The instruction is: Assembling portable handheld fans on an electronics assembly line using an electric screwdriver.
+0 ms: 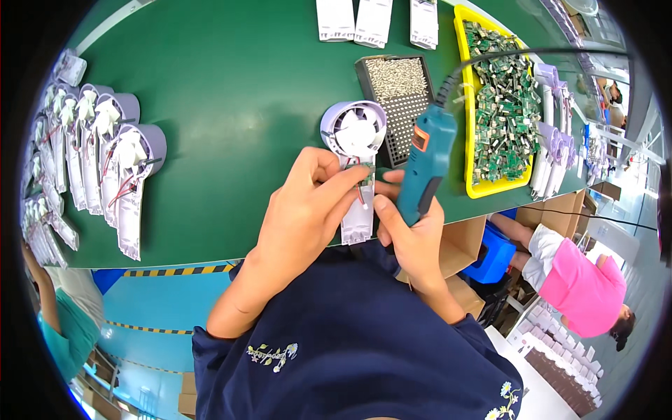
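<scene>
Head view: fan unit (358, 229) lying open on the green table (224, 175), lilac ring at the far end, white handle toward the near edge. Apparently done: white fan (355, 133) seated inside the ring, red wires (362, 192) led down into the handle. Under way, by the look of it: placing of a small green circuit board (364, 176) at the neck of the unit, pinched there between thumb and forefinger of the left hand (304, 206) (partly lost under the fingertips). Right hand (413, 241) curled round a teal corded power tool (430, 154), fingertips close to the unit's right side; cannot tell about contact. Seemingly not yet done: fastening of the board and covering of the open handle. Left of the unit, well apart, a row of similar fan units (129, 224), also uncovered. Beyond the unit, loose white shells (336, 21). Just right of the unit, a black tray (364, 80) of small metal pieces (395, 75), perhaps screws; farther right, a yellow tray (498, 187) heaped with loose boards (500, 105), so plenty in stock.
</scene>
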Demonstrator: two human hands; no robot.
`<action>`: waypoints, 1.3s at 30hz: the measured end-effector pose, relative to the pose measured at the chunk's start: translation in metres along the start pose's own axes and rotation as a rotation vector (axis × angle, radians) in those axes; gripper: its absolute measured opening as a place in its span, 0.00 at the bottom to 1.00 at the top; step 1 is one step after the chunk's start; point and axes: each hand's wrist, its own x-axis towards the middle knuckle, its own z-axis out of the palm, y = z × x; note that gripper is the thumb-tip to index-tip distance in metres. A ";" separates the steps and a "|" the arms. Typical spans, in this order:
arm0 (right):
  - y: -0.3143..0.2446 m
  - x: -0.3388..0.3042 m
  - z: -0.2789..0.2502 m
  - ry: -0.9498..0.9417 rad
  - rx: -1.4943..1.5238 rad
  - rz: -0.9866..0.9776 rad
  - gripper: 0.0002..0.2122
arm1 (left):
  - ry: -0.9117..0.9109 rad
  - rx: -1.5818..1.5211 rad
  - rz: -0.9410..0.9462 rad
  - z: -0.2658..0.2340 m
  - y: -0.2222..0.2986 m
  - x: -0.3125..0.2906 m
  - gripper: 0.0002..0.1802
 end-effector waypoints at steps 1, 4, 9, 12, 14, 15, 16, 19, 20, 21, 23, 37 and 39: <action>-0.002 0.002 0.001 -0.043 0.045 0.034 0.14 | -0.005 0.006 0.007 0.001 -0.003 -0.001 0.16; 0.003 0.006 0.001 -0.057 0.106 0.054 0.15 | 0.154 -0.158 0.000 0.007 -0.010 -0.007 0.15; 0.002 0.004 0.002 -0.106 0.270 0.088 0.16 | 0.228 -0.283 -0.117 0.016 -0.003 -0.021 0.13; 0.005 0.004 0.003 -0.137 0.317 0.074 0.17 | 0.320 -0.469 -0.193 0.019 -0.001 -0.026 0.13; 0.007 0.002 0.004 -0.169 0.325 0.109 0.17 | 0.330 -0.498 -0.221 0.017 -0.001 -0.029 0.16; 0.004 0.002 0.005 -0.168 0.326 0.112 0.17 | 0.329 -0.498 -0.224 0.016 -0.001 -0.029 0.16; 0.000 0.001 0.007 -0.138 0.279 0.105 0.16 | 0.319 -0.500 -0.224 0.016 0.000 -0.029 0.16; 0.002 0.004 0.002 -0.160 0.236 0.095 0.15 | 0.315 -0.511 -0.218 0.016 -0.002 -0.029 0.17; 0.004 0.005 -0.002 -0.202 0.238 0.094 0.14 | 0.311 -0.527 -0.213 0.017 -0.003 -0.030 0.17; 0.003 0.005 0.000 -0.209 0.261 0.087 0.13 | 0.310 -0.528 -0.212 0.017 -0.002 -0.030 0.17; 0.000 0.004 0.007 -0.180 0.270 0.093 0.12 | 0.330 -0.492 -0.222 0.017 -0.001 -0.031 0.13; 0.000 0.002 0.007 -0.210 0.296 0.123 0.09 | 0.422 -0.463 -0.154 0.023 -0.004 -0.033 0.12; 0.003 0.003 0.006 -0.198 0.332 0.104 0.08 | 0.425 -0.460 -0.152 0.024 -0.004 -0.034 0.12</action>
